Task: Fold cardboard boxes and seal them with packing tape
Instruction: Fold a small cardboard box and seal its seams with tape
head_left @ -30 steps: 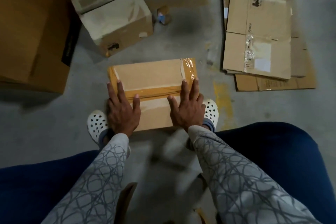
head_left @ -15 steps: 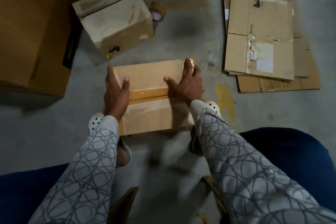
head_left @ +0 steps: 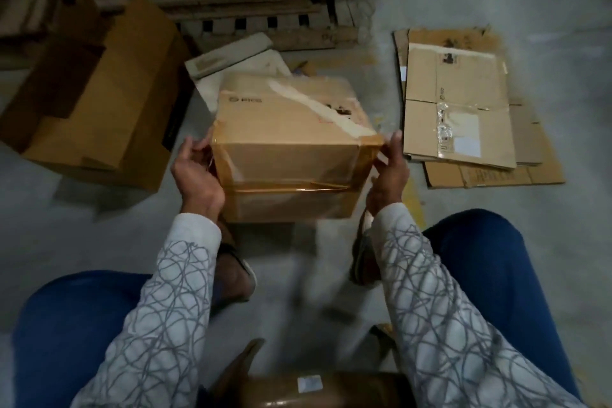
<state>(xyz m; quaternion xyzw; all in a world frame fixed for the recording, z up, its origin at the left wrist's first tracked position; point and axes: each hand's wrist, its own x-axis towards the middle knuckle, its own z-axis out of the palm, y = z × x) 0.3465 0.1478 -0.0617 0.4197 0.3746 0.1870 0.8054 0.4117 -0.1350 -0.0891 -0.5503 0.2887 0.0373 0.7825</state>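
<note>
A brown cardboard box (head_left: 291,129) sealed with shiny brown tape is held up off the floor, tilted so its taped face turns toward me. My left hand (head_left: 195,169) grips its left side with curled fingers. My right hand (head_left: 389,169) grips its right side, fingertips at the taped corner. A strip of pale torn tape runs diagonally across the box's upper face. No tape roll shows in this view.
A large open brown box (head_left: 99,103) stands at the left. A pale box (head_left: 231,60) lies partly hidden behind the held one. Flattened cardboard sheets (head_left: 463,103) lie stacked at the right. A wooden pallet (head_left: 265,16) sits behind. Another box (head_left: 324,391) is at my knees.
Both hands slid from the box's top to its sides, then lifted it off the floor and tipped it. The camera view has risen, and the tape roll behind is hidden.
</note>
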